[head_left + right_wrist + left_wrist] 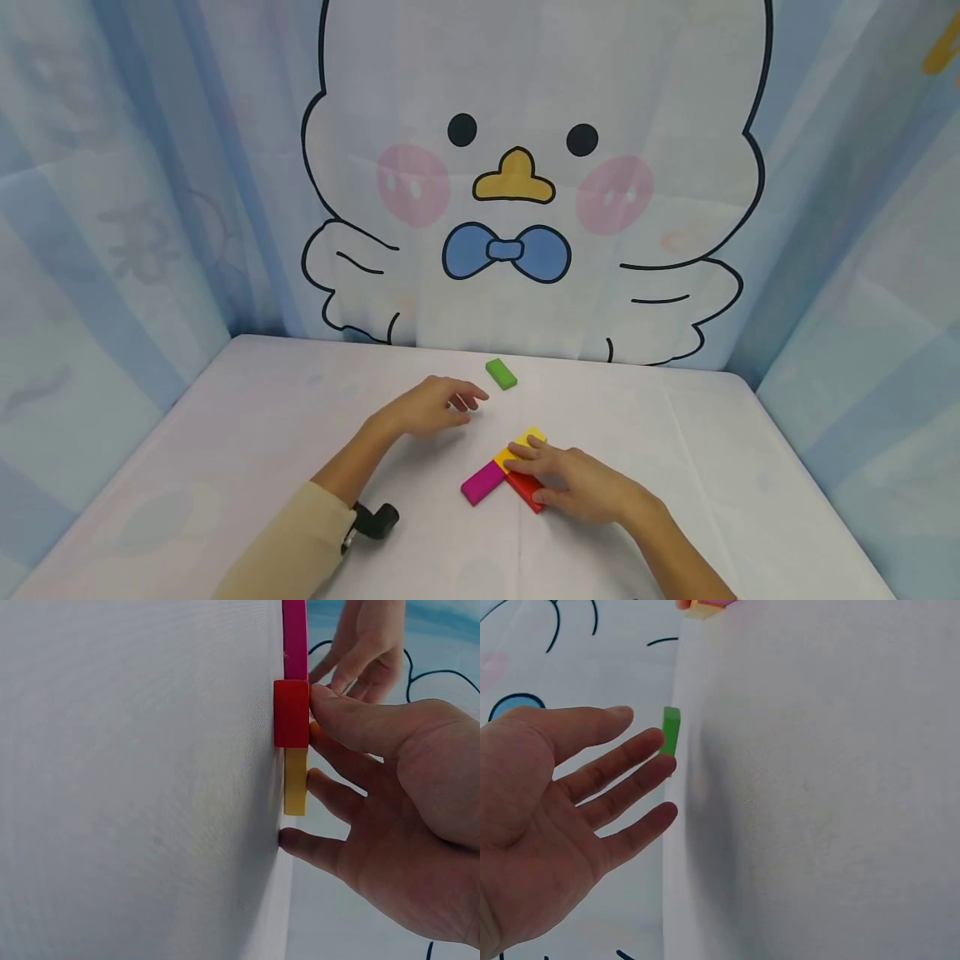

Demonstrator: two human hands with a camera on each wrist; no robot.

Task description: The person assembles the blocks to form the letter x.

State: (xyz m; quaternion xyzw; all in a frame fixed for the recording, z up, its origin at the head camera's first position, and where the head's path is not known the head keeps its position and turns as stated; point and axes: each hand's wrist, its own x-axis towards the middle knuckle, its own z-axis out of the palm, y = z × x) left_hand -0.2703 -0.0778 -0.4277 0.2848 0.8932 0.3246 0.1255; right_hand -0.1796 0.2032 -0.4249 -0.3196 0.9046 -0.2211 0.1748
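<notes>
My right hand (576, 483) rests over a small group of blocks, its thumb on the red block (522, 490) and fingertips on the yellow block (536, 434), which they partly cover. A magenta block (482, 482) lies end-on to the yellow one, with the red block angling off where they meet. In the right wrist view, one finger reaches down past the yellow block (295, 784) to the tabletop. My left hand (433, 406) hovers above the table with loosely spread fingers, holding nothing. Just beyond its fingertips lies a green block (501, 374).
A white cloth covers the table (720, 500). Behind it hangs a curtain (517, 308) printed with a cartoon bird, and pale blue curtains flank both sides. A black wrist device (377, 522) sits at my left cuff.
</notes>
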